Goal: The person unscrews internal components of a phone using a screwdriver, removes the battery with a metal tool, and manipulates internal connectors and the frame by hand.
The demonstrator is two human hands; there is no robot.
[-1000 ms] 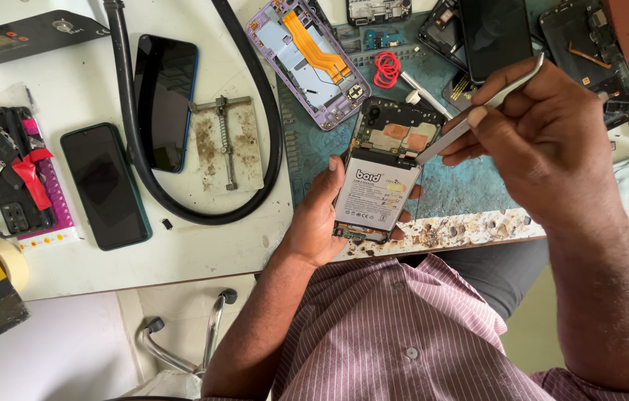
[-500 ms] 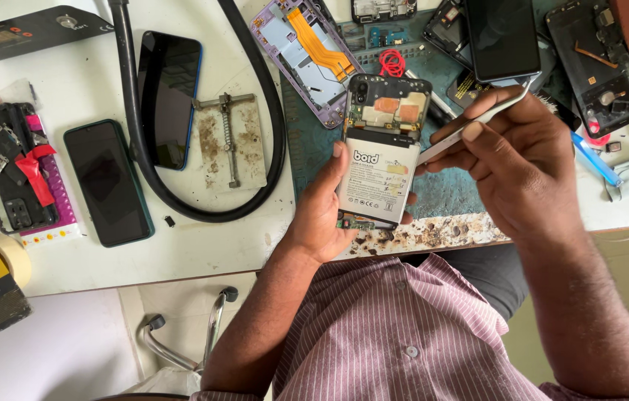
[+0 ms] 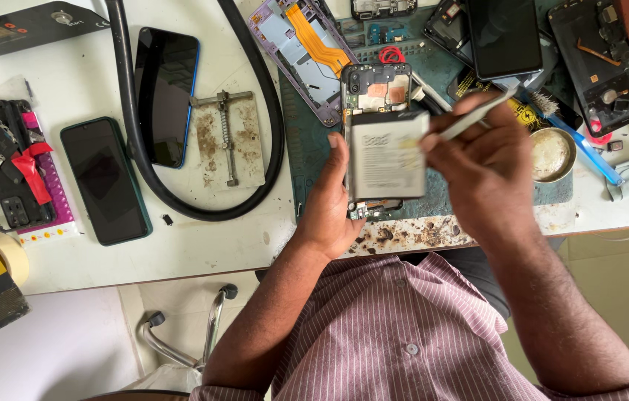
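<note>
White battery [image 3: 386,154] is lifted off an opened phone [image 3: 374,89], long axis upright; left hand [image 3: 333,204] grips the phone's edge, right hand [image 3: 478,160], nearer, pinches tweezers [image 3: 474,115] at the battery's right edge.

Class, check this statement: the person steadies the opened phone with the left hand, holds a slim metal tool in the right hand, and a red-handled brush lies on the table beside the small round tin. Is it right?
Not quite. In the head view the brush beside the small round tin has a blue handle, not red. The rest stands: the left hand steadies the opened phone and the right hand holds the slim metal tool.
</note>
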